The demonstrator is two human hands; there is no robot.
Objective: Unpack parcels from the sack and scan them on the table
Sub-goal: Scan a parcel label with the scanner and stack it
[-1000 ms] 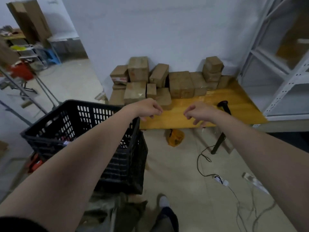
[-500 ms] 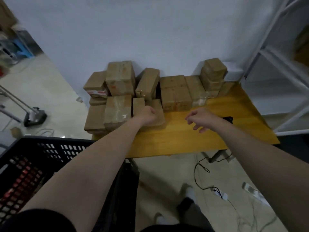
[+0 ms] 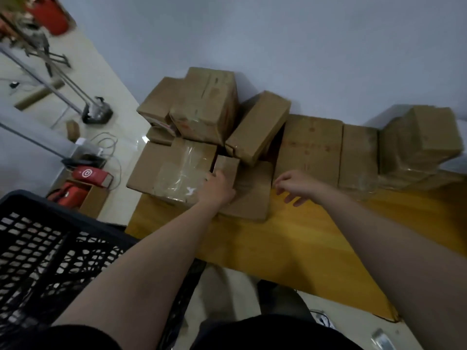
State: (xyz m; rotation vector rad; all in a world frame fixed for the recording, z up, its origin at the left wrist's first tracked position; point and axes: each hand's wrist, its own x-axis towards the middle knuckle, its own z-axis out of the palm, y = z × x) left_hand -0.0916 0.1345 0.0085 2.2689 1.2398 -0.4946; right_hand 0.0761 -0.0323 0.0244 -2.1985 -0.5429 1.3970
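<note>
As the head leans in, the left hand grips a small parcel

Since the camera has come nearer the yellow table (image 3: 303, 236) over the last half second, the stacked parcels (image 3: 209, 107) along the wall fill more of the view. The left hand (image 3: 219, 185) stays at the small parcel (image 3: 227, 162), thumb and fingers curled round its near end (it stands between a taped carton (image 3: 174, 170) and a flat carton (image 3: 252, 198), touching both). The right hand (image 3: 295, 185) has drifted leftward, fingers loosely spread, holding nothing, just beside the flat carton's right edge. A black crate (image 3: 38, 248) sits lower left.
</note>
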